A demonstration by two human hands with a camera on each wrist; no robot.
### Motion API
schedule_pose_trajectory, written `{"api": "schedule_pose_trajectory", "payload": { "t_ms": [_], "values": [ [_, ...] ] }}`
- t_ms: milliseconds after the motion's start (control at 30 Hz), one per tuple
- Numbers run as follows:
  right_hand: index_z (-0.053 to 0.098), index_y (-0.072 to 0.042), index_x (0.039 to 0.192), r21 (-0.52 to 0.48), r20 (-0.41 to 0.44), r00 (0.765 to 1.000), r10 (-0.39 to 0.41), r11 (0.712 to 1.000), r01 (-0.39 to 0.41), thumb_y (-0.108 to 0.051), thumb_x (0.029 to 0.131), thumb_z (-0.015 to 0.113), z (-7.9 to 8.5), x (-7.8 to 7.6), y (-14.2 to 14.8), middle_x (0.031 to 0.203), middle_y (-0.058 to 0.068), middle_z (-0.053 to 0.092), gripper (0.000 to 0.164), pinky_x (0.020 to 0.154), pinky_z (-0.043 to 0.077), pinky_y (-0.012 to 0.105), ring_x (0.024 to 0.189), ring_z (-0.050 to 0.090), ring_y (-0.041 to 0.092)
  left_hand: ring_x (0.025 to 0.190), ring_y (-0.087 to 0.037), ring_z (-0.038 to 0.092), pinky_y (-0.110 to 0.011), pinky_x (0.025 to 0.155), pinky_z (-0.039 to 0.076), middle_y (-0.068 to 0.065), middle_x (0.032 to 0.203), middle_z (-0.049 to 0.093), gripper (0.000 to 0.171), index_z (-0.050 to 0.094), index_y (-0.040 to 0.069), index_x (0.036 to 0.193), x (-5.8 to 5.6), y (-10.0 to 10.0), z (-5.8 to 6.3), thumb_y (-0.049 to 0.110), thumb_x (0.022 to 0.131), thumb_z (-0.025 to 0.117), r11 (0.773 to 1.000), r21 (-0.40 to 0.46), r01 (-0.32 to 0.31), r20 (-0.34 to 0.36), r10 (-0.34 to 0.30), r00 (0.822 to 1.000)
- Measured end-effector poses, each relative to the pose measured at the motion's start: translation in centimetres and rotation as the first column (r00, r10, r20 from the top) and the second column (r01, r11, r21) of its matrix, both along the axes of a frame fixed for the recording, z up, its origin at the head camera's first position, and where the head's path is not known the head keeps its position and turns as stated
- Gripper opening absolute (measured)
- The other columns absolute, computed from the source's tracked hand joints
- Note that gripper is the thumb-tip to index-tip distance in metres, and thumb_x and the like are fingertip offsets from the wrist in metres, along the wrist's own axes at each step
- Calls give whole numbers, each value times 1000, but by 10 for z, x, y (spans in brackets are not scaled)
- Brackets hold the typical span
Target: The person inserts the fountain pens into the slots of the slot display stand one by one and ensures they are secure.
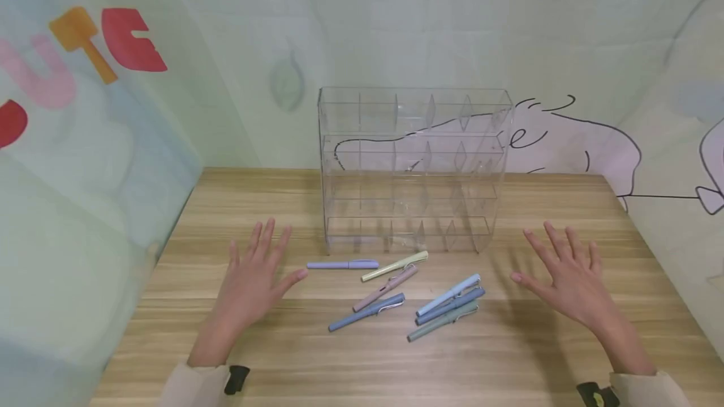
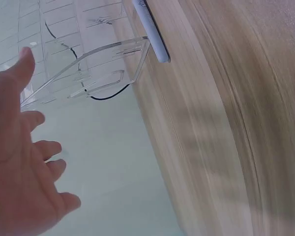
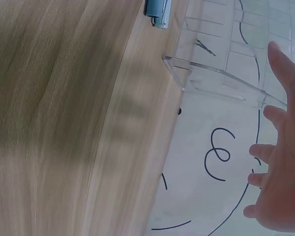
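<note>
The left grip (image 1: 251,284), lower left of the frame, and right grip (image 1: 568,281), lower right, are both released — fingers spread, holding nothing. Seven pens (image 1: 386,288) lie loose on the wooden surface (image 1: 305,369), lower centre; the clear rack (image 1: 413,162), at centre, shows none inside — handling looks not yet begun, everything left to do.

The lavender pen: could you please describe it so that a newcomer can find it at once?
On the wooden table, look for the clear plastic rack standing toward the back. In the head view, the lavender pen lies just in front of the rack's lower left corner. It is the only pen lying straight across; the other pens all slant.
</note>
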State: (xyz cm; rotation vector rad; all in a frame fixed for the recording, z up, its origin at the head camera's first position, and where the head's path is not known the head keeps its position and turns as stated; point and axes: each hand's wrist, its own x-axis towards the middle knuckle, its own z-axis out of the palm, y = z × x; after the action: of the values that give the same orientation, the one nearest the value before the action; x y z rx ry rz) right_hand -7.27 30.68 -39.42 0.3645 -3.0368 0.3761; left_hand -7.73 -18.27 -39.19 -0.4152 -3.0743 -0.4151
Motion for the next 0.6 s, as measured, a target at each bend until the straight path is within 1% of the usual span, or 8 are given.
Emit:
{"api": "schedule_pose_trajectory", "payload": {
  "t_ms": [67, 133, 200, 233, 333, 467, 533, 600],
  "values": [
    [12, -25, 147, -13, -2, 1000, 4, 1000, -4, -52, 83, 57, -1, -1, 1, 150, 20, 9, 83, 100, -16, 65, 135, -8, 40, 137, -36, 2, -68, 102, 6, -21, 150, 7, 78, 19, 7, 145, -4, -1, -2, 53, 89, 48, 999, 33, 7, -17, -7, 1000],
    [12, -25, 147, -47, -1, 1000, 16, 999, -16, -50, 82, 61, -1, -2, 1, 150, 19, 10, 85, 98, -9, 71, 134, -2, 44, 136, -37, 8, -67, 103, 14, -22, 149, 10, 78, 19, 5, 145, -8, -1, -3, 49, 89, 51, 994, 108, 12, -18, -10, 1000],
    [15, -24, 147, -97, -5, 999, 40, 995, -40, -45, 79, 66, -1, -4, 1, 148, 21, 16, 88, 93, 3, 77, 131, 8, 48, 134, -38, 15, -62, 104, 20, -22, 148, 16, 78, 20, 3, 144, -14, -1, -5, 44, 89, 55, 978, 207, 16, -14, -14, 1000],
    [17, -23, 147, -125, -7, 998, 54, 991, -55, -42, 78, 69, -2, -5, 1, 146, 22, 19, 88, 90, 9, 78, 128, 13, 50, 134, -38, 17, -60, 104, 22, -22, 147, 18, 77, 20, 3, 144, -17, 0, -6, 42, 89, 56, 965, 261, 15, -1, -15, 1000],
    [26, -15, 144, -228, 0, 995, 102, 968, -100, -32, 76, 74, -3, -8, -1, 139, 27, 29, 86, 85, 22, 77, 121, 25, 53, 130, -38, 26, -55, 105, 27, -20, 145, 26, 72, 23, 3, 143, -25, 3, -8, 33, 89, 60, 913, 408, 12, 26, -25, 999],
    [35, 0, 137, -343, 37, 984, 172, 927, -149, -19, 77, 74, -7, -9, -4, 134, 29, 37, 74, 88, 32, 69, 118, 33, 51, 126, -34, 37, -47, 104, 34, -20, 139, 37, 63, 30, 3, 141, -38, 10, -12, 22, 89, 60, 823, 568, -5, 69, -42, 997],
    [39, 4, 133, -383, 56, 978, 202, 909, -166, -14, 77, 73, -12, -9, -5, 131, 28, 41, 68, 88, 38, 63, 116, 38, 47, 123, -32, 42, -43, 102, 38, -20, 135, 42, 59, 33, 2, 139, -45, 14, -14, 19, 90, 60, 771, 636, -27, 93, -43, 995],
    [42, 4, 130, -410, 65, 972, 225, 894, -180, -9, 77, 73, -17, -9, -7, 128, 25, 45, 62, 84, 44, 57, 111, 44, 43, 120, -32, 45, -42, 99, 41, -21, 130, 47, 56, 36, 0, 137, -51, 19, -17, 16, 89, 60, 729, 683, -53, 114, -35, 993]
  ]
}}
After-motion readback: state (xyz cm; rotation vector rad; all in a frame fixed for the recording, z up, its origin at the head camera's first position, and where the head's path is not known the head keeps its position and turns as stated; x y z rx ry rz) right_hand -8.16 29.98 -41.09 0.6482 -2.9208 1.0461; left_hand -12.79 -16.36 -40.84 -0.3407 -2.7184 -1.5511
